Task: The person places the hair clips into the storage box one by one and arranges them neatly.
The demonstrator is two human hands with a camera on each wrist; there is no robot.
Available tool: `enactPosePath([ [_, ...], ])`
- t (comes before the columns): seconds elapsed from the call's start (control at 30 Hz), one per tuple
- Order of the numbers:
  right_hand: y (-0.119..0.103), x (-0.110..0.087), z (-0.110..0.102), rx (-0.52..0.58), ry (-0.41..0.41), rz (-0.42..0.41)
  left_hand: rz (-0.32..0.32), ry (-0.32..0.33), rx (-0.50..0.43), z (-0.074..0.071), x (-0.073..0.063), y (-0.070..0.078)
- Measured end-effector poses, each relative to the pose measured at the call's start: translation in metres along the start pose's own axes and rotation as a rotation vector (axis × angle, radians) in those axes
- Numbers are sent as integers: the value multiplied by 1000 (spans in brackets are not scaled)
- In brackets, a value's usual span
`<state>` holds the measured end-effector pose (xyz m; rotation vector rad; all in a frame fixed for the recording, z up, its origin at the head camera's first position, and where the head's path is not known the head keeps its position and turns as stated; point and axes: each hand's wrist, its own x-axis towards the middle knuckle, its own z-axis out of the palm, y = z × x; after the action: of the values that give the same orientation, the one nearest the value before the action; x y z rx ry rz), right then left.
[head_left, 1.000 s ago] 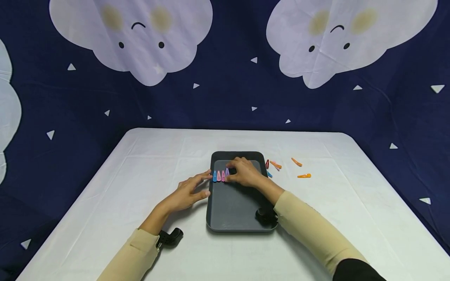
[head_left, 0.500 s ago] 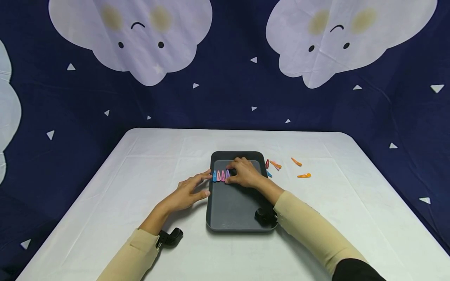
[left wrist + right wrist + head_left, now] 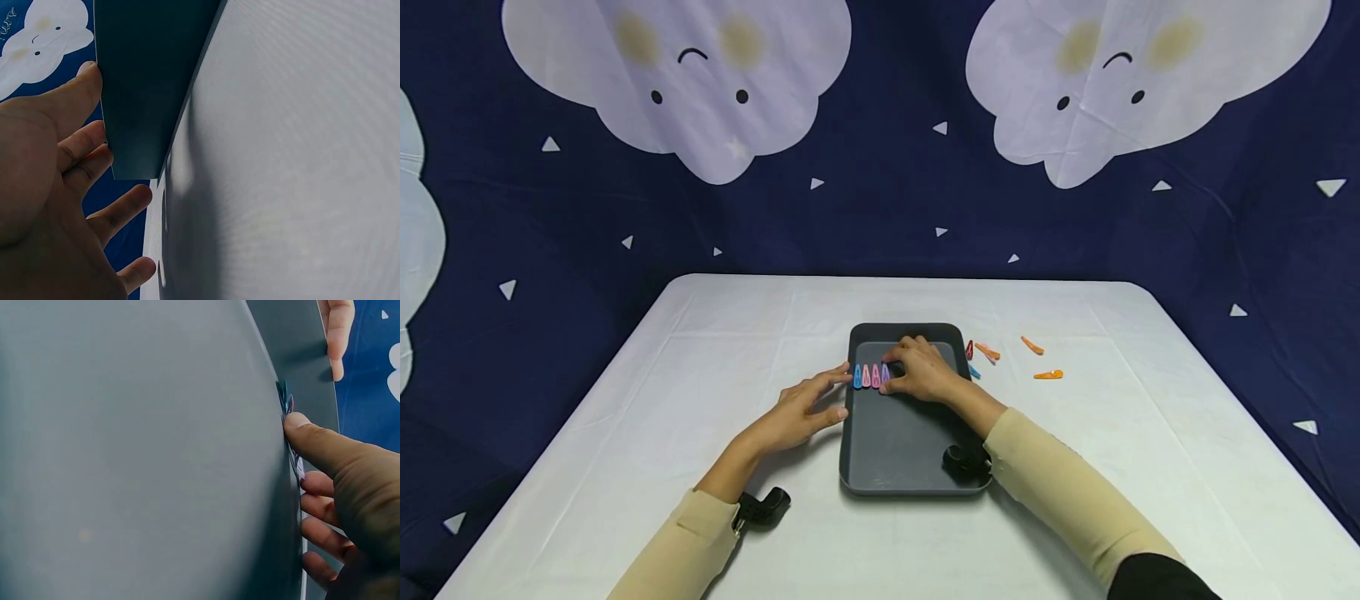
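Note:
In the head view, a row of hair clips lies in the dark grey tray [image 3: 895, 450]: a blue clip [image 3: 857, 377], two pink clips [image 3: 871, 377] and a purple clip [image 3: 885, 372] at the right end. My right hand [image 3: 921, 371] reaches over the tray and pinches the purple clip between thumb and fingers. The right wrist view shows the thumb [image 3: 312, 440] and fingertips at the row, which is seen edge-on there. My left hand [image 3: 797, 414] has its fingers spread, fingertips at the tray's left rim; the left wrist view shows them along the tray's outer wall [image 3: 150, 81].
Right of the tray on the white table [image 3: 1150, 467] lie loose clips: a dark red clip [image 3: 969, 349], a blue clip [image 3: 974, 372], an orange clip [image 3: 988, 351] over a pink one, and two more orange clips [image 3: 1048, 375]. A dark blue cloth with clouds hangs behind.
The purple clip has turned and shifted slightly, now standing more in line with the others at the row's right end. My left hand has stayed in place.

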<state>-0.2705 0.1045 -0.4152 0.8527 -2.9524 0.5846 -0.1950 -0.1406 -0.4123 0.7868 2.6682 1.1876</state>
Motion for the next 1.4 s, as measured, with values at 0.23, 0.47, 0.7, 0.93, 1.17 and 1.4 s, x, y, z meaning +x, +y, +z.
enactPosePath([
  [0.23, 0, 0, 1, -8, -2, 4, 7, 2, 15, 0, -1, -1],
  [0.47, 0, 0, 2, -13, -1, 4, 8, 7, 1, 1, -1, -2],
  [0.7, 1, 0, 2, -9, -6, 2, 9, 6, -6, 1, -1, -2],
  [0.93, 0, 0, 1, 1, 1, 1, 10, 6, -6, 1, -1, -2],
  [1.17, -1, -1, -2, 50, 3, 6, 22, 11, -11, 2, -1, -1],
  [1.4, -5, -1, -11, 58, 46, -3, 24, 9, 9, 1, 0, -1],
])
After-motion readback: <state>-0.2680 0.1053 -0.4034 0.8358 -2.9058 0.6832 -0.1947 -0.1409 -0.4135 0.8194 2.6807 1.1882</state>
